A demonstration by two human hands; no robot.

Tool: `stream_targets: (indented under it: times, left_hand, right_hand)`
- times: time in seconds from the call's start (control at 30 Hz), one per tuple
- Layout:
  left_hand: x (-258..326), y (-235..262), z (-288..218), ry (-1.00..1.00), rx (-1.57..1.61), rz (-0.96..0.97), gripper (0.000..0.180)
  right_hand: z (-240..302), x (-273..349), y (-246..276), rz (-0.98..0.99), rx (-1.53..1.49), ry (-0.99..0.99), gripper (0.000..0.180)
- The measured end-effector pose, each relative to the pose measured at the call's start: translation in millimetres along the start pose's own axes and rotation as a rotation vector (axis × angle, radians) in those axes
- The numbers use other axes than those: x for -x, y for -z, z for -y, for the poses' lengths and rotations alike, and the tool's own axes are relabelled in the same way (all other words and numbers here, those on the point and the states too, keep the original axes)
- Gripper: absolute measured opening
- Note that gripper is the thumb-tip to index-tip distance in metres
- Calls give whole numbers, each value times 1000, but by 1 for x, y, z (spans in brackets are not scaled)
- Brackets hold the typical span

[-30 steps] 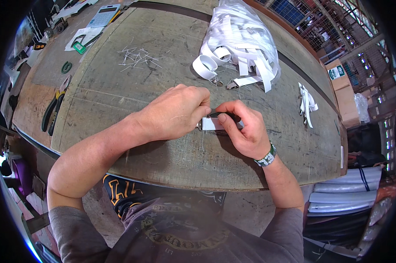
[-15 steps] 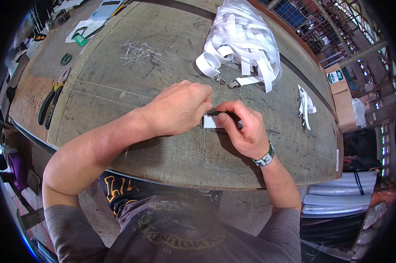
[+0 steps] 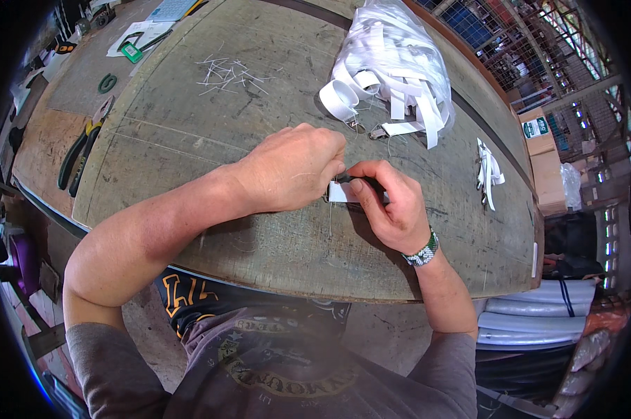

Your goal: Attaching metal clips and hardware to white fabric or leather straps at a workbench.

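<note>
My left hand (image 3: 294,171) and my right hand (image 3: 389,202) meet over the middle of a worn grey table (image 3: 189,140). Between them lies a short white strap piece (image 3: 345,193), flat on the table. My left hand's fingers curl over its left end. In my right hand sits a small dark tool (image 3: 350,179), its tip pressed at the strap's top edge. A beaded band (image 3: 423,251) circles my right wrist.
A heap of white straps with metal clips (image 3: 392,70) lies at the back. Thin white offcuts (image 3: 228,73) are scattered at the back left. A smaller strap bundle (image 3: 488,171) lies to the right. Pliers (image 3: 81,146) rest on the left bench.
Both hands stay closed on the strap piece at the same spot. Only the view has shifted slightly.
</note>
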State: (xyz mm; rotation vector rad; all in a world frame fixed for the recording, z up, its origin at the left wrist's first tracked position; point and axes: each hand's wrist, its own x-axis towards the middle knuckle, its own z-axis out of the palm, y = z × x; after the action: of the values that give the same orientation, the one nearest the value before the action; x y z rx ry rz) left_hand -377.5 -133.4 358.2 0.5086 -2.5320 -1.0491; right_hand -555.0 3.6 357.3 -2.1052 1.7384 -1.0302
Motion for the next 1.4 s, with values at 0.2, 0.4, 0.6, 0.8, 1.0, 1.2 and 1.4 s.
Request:
stream_targets:
  times: [0.2,0.4,0.6,0.8,1.0,1.2,1.4]
  left_hand:
    - [-1,-1,1,-6,7,2,17]
    - [-1,0,0,-5,2,3,18]
    - [-1,0,0,4,-5,8,17]
    - [-1,-2,2,-11,-2,-8,18]
    - [0,0,0,-16,-4,-5,18]
    - [-1,-1,2,-5,-3,-5,19]
    - [-1,-2,2,-5,-11,-6,19]
  right_hand:
    - [-1,1,-1,0,9,-4,13]
    - [-1,1,-1,-3,16,4,13]
    - [-1,0,-2,-2,27,5,14]
    - [-2,0,-3,-9,13,14,14]
    - [0,0,-2,1,33,8,15]
    - [-2,0,-3,-5,28,3,15]
    - [-1,1,-2,-5,34,0,15]
